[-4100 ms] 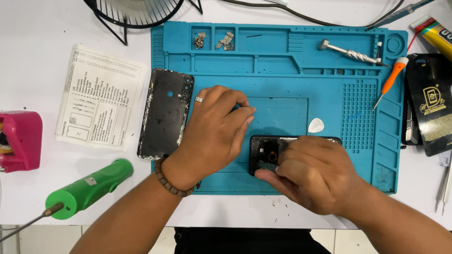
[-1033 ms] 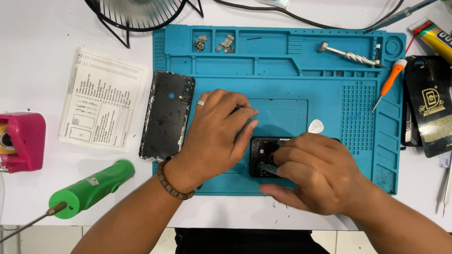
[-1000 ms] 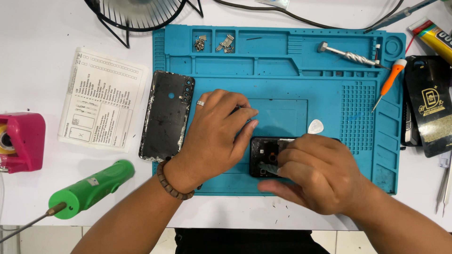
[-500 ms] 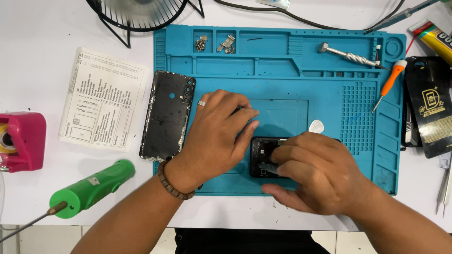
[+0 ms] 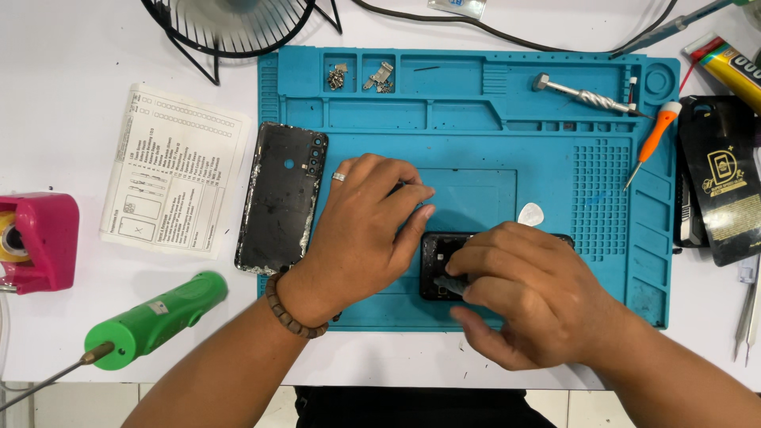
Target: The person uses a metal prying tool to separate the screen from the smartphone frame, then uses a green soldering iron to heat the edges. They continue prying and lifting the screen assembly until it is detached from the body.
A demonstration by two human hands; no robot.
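A black phone (image 5: 434,255) with its back off lies on the teal work mat (image 5: 476,119), near the mat's front edge. My left hand (image 5: 365,230), with a ring and a bead bracelet, rests on the mat, its fingertips pressed to the phone's left end. My right hand (image 5: 531,305) covers most of the phone. Its thumb and fingers pinch a small dark grey piece (image 5: 452,283) over the open interior. The removed black back cover (image 5: 281,198) lies at the mat's left edge, just left of my left hand.
A white pick (image 5: 531,213), an orange screwdriver (image 5: 652,144), a silver driver (image 5: 583,93) and screws (image 5: 338,77) sit on the mat. A printed sheet (image 5: 174,178), pink tape holder (image 5: 40,242) and green tool (image 5: 154,317) lie left. Black packet (image 5: 721,182), glue tube (image 5: 733,67), tweezers (image 5: 745,317) right; fan (image 5: 230,24) behind.
Both hands stay on the phone. My right fingertips have shifted slightly over its open left end; nothing else has moved.
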